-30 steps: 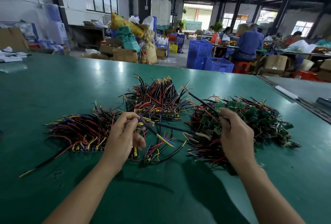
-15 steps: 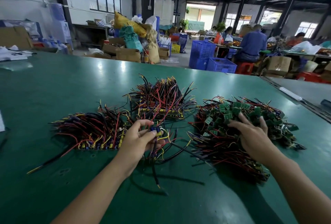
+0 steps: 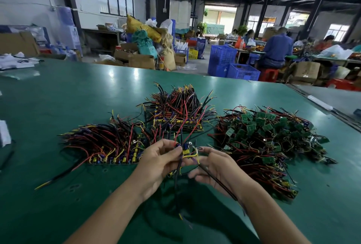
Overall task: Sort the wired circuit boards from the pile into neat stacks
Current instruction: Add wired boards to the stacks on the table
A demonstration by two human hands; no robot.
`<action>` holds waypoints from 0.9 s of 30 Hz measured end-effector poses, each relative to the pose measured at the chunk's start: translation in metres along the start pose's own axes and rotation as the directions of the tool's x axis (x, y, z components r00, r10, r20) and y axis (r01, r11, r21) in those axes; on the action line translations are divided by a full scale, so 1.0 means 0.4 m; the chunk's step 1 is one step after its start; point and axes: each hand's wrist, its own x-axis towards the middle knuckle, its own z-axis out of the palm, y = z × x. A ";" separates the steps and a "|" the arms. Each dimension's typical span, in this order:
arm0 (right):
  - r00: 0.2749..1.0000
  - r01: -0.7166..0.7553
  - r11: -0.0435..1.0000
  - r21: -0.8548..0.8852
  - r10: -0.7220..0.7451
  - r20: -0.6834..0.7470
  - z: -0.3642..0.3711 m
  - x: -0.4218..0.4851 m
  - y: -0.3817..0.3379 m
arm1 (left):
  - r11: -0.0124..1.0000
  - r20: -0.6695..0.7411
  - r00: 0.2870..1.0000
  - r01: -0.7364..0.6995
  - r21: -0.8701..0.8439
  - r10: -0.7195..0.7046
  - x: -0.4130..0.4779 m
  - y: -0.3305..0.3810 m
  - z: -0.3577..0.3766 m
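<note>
1 wired board (image 3: 185, 151) | pinched by left hand (image 3: 162, 163) and right hand (image 3: 216, 169), up over the table (image 3: 58, 97) between stack (image 3: 109, 146) and pile (image 3: 273, 142) | risk: its hanging wires could catch the stack and mess it

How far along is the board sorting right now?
Done: the left stack and the far stack lie in tidy rows. In hand: the left hand and right hand hold one wired board between them. Left: the pile on the right is large and tangled, so plenty remains.
</note>
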 end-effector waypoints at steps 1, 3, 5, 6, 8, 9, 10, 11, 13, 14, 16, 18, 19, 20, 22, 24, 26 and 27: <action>1.000 -0.016 1.000 -0.008 0.016 0.001 0.002 -0.002 0.002 | 0.999 0.013 1.000 0.014 -0.035 -0.014 -0.002 -0.001 0.002; 0.999 -0.038 0.997 -0.066 0.038 -0.004 0.006 -0.004 0.008 | 0.998 0.031 0.999 0.021 -0.057 -0.019 -0.004 -0.004 0.005; 0.996 -0.087 0.994 -0.064 0.086 -0.017 0.007 -0.009 0.016 | 0.996 0.065 0.998 0.029 -0.088 -0.023 -0.006 -0.010 0.011; 0.995 -0.103 0.993 -0.057 0.103 -0.016 0.006 -0.011 0.021 | 0.994 0.075 0.997 0.037 -0.105 -0.029 -0.007 -0.013 0.013; 0.995 -0.102 0.991 -0.084 0.101 -0.012 -0.001 -0.014 0.028 | 0.997 0.067 0.997 0.040 -0.071 -0.035 -0.008 -0.019 0.016; 0.997 -0.075 0.992 -0.101 0.075 -0.008 -0.005 -0.013 0.029 | 1.000 0.051 0.998 0.025 -0.005 -0.024 -0.006 -0.022 0.016; 0.999 -0.034 0.993 -0.113 0.034 -0.001 -0.009 -0.012 0.030 | 0.997 0.036 0.999 0.001 0.073 -0.003 -0.005 -0.024 0.015; 1.000 0.016 0.990 -0.138 -0.015 0.006 -0.012 -0.009 0.029 | 0.990 0.031 0.999 -0.025 0.142 0.021 -0.003 -0.026 0.012; 0.992 0.125 0.963 -0.238 -0.125 0.017 -0.010 -0.004 0.031 | 0.966 0.047 0.997 -0.074 0.248 0.064 -0.003 -0.024 0.006; 0.984 0.175 0.940 -0.294 -0.177 0.022 -0.007 -0.001 0.037 | 0.953 0.055 0.995 -0.093 0.288 0.080 -0.004 -0.022 0.003; 0.960 0.271 0.874 -0.404 -0.278 0.043 -0.005 0.001 0.050 | 0.929 0.063 0.992 -0.124 0.350 0.109 -0.006 -0.014 -0.004; 0.923 0.350 0.706 -0.616 -0.372 0.099 -0.017 -0.002 0.058 | 0.891 0.070 0.986 -0.168 0.421 0.152 -0.007 -0.008 -0.009; 0.908 0.360 0.554 -0.751 -0.395 0.143 -0.030 -0.003 0.059 | 0.875 0.063 0.983 -0.181 0.450 0.171 -0.006 -0.007 -0.010; 0.896 0.353 0.390 -0.851 -0.402 0.187 -0.045 -0.001 0.058 | 0.861 0.046 0.982 -0.184 0.475 0.185 -0.005 -0.007 -0.011; 0.894 0.322 0.226 -0.919 -0.391 0.217 -0.059 -0.003 0.053 | 0.830 0.025 0.979 -0.185 0.527 0.203 -0.005 -0.010 -0.010; 0.894 0.328 0.282 -0.902 -0.401 0.200 -0.050 -0.004 0.053 | 0.806 0.043 0.976 -0.200 0.557 0.213 -0.004 -0.012 -0.008; 0.895 0.354 0.507 -0.786 -0.428 0.127 -0.019 -0.005 0.057 | 0.804 0.067 0.977 -0.206 0.557 0.203 -0.003 -0.015 -0.005; 0.895 0.362 0.632 -0.685 -0.440 0.067 -0.008 -0.002 0.058 | 0.808 0.076 0.977 -0.208 0.551 0.199 -0.002 -0.018 -0.003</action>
